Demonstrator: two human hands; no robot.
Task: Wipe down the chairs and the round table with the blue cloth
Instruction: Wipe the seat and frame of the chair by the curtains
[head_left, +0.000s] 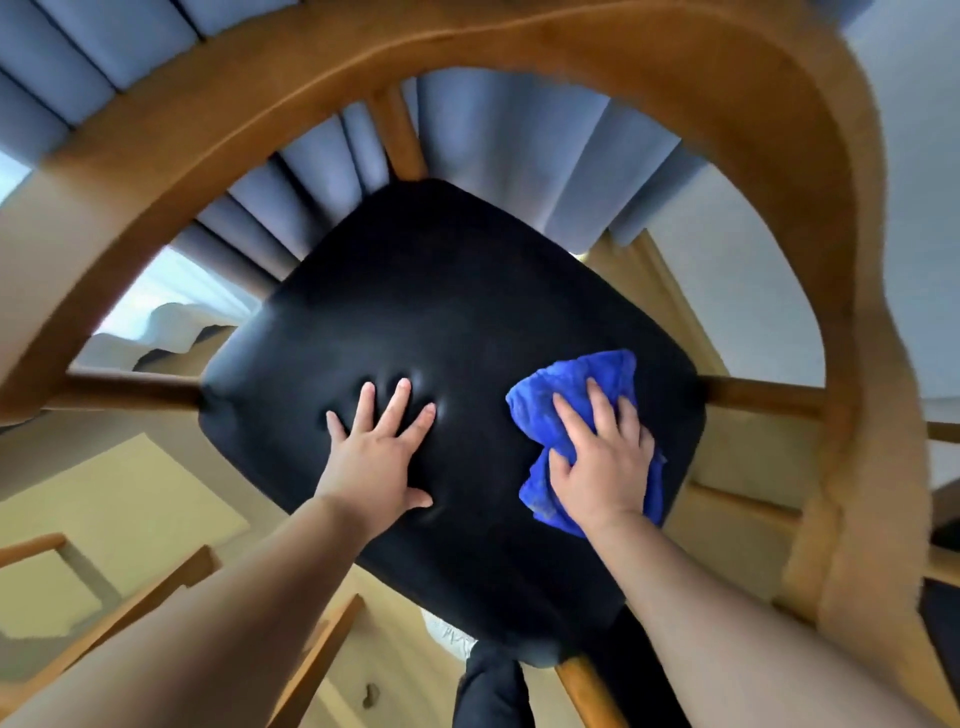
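Blue cloth (582, 395) gripped under my right hand (602, 467), mid-wipe on black seat (441, 291); left hand (382, 452) flat, fingers spread, bracing. Wooden frame (810, 218), other chairs, round table prob still todo.

My blue cloth (582, 410) lies crumpled on the right of the chair's (519, 62) black padded seat (441, 291), ringed by its curved wooden frame.

Both bare forearms reach forward and down. The left hand (382, 457) lies flat, palm down, fingers spread, thumb out to the side. The right hand (602, 462) presses palm down, its fingers curled around bunched cloth.
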